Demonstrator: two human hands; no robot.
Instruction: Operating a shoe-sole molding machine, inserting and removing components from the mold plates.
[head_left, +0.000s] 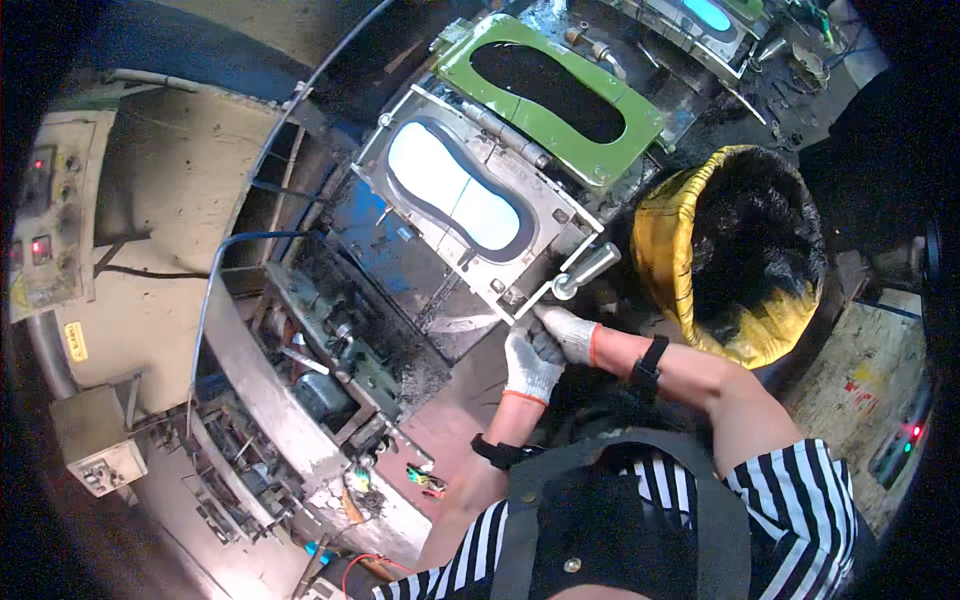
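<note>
My left hand (532, 362) and my right hand (568, 334), both in pale knit gloves with orange cuffs, meet at the near corner of a metal frame (580, 245). Their fingers are curled in together, and whatever they hold is hidden. Just beyond them a metal handle (590, 270) sticks out from the frame. Inside the frame lies a shoe-sole mold plate (535, 195) with a bright white sole shape (455, 190) edged in dark grey. A green plate (630, 120) with a sole-shaped opening is hinged to its far side.
A yellow sack (665, 235) with a dark, open inside stands to the right of my hands. Machine parts (325, 385) and a curved metal rail (270, 380) are at the left. A control box (60, 210) with red lights is farther left. Another mold (690, 30) sits at the back.
</note>
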